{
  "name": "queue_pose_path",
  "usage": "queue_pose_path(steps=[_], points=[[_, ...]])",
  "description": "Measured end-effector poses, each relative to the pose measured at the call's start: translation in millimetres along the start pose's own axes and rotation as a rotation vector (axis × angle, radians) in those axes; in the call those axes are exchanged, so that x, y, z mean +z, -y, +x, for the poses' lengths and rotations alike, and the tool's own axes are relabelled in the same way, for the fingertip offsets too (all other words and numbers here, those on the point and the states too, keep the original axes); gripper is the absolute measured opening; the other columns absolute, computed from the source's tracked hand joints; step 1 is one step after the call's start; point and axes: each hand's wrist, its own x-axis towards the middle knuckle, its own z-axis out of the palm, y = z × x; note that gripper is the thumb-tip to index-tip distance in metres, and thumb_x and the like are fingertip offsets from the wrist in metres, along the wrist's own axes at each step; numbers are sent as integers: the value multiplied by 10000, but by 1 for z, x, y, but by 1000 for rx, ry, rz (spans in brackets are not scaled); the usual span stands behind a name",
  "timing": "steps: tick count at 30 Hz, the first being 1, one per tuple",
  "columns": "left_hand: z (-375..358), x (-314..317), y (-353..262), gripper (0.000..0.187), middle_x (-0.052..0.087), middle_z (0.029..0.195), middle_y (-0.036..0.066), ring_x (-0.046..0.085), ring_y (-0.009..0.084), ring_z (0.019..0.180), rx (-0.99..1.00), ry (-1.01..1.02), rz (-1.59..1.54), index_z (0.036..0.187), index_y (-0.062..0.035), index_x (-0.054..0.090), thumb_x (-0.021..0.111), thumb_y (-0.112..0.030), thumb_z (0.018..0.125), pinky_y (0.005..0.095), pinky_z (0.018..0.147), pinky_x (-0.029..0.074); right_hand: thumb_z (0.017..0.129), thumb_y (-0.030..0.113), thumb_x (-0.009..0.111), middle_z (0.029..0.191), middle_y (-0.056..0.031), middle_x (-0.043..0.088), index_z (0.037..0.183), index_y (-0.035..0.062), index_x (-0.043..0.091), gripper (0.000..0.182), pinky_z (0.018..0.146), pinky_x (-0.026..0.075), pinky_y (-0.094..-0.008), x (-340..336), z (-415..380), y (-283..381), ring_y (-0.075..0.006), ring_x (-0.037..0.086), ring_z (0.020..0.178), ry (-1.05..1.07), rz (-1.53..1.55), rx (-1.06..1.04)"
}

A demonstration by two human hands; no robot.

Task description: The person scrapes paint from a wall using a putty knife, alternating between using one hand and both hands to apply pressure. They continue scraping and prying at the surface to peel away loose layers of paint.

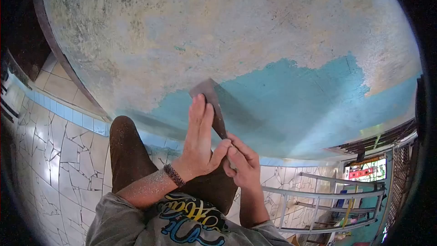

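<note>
A scraper [213,105] with a wide flat metal blade lies tilted against the wall, its blade edge at the border between bare plaster and turquoise paint [291,100]. My left hand [200,141] presses its outstretched fingers along the blade, and its thumb sits by the lower end of the tool. My right hand [245,161] is closed around that lower end, which is mostly hidden by the fingers. Pale dust speckles my left forearm near a dark beaded bracelet [174,175]. Above the paint, the plaster [182,32] is mottled grey and beige.
My bent knee [123,132] is close to the wall's foot. A metal ladder [327,196] lies or leans at the lower right, beside a window grille [403,173]. Broken-tile flooring [63,164] spreads at the left, with a blue tiled step edge [68,113].
</note>
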Motion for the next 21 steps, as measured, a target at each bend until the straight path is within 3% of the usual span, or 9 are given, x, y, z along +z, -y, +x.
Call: queue_pose_path(steps=[5, 8, 11, 12, 15, 16, 19, 20, 21], points=[[5, 4, -10, 710, 163, 1518, 401, 176, 537, 1430, -1, 77, -50, 1433, 142, 268, 579, -265, 942, 551, 1161, 186, 935, 90, 575, 903, -78, 623, 1321, -37, 552, 408, 423, 297, -210, -7, -8, 26, -86, 449, 512, -78, -22, 74], [11, -1, -16, 739, 117, 1527, 403, 145, 535, 1438, -34, 45, -107, 1460, 139, 205, 567, -251, 947, 523, 1170, 173, 906, 61, 611, 939, -101, 638, 1314, -29, 551, 423, 520, 434, -208, 1, -18, 63, -85, 540, 626, -36, -80, 42], [18, 2, -23, 791, 48, 1545, 390, 81, 522, 1454, -113, 52, -263, 1481, 140, 119, 559, -253, 954, 498, 1181, 129, 830, 61, 653, 1063, -166, 648, 1281, -25, 576, 466, 625, 534, -252, 11, -25, 84, -145, 623, 707, -81, -197, -216], [20, 5, -27, 797, 31, 1554, 376, 62, 495, 1463, -126, 36, -325, 1485, 141, 78, 546, -238, 962, 483, 1185, 111, 798, 88, 673, 1118, -212, 641, 1187, -32, 630, 409, 709, 573, -298, 12, -21, 88, -200, 664, 809, -84, -255, -313], [26, 11, -46, 807, 6, 1576, 330, 25, 408, 1485, -214, -19, -660, 1488, 144, -34, 504, -191, 988, 438, 1194, 66, 786, 140, 693, 1126, -242, 643, 1053, -42, 674, 323, 702, 564, -290, 26, -22, 104, -194, 654, 895, -162, -366, -463], [33, 14, -57, 803, 16, 1581, 312, 25, 373, 1487, -266, -44, -865, 1484, 145, -65, 488, -175, 997, 423, 1195, 57, 792, 235, 691, 1022, -235, 674, 928, -32, 680, 299, 771, 552, -347, 35, -23, 112, -243, 660, 902, -264, -424, -509], [48, 18, -78, 804, 53, 1586, 263, 52, 296, 1481, -331, -130, -1153, 1470, 139, -150, 454, -133, 1013, 387, 1194, 63, 822, 294, 624, 932, -268, 647, 814, -27, 592, 323, 687, 486, -404, 24, 0, 130, -271, 585, 787, -183, -916, -916], [53, 19, -81, 808, 66, 1586, 248, 66, 275, 1477, -335, -157, -1197, 1465, 135, -177, 445, -120, 1017, 376, 1192, 71, 891, 296, 559, 799, -191, 604, 762, 27, 518, 302, 724, 439, -439, 33, 18, 127, -277, 539, 781, -184, -825, -1107], [56, 21, -84, 815, 81, 1581, 244, 88, 275, 1470, -340, -175, -1205, 1464, 136, -180, 451, -125, 1018, 369, 1190, 80, 913, 296, 532, 766, -167, 577, 753, 45, 487, 301, 721, 435, -438, 33, 28, 128, -268, 536, 767, -35, -671, -1096]])
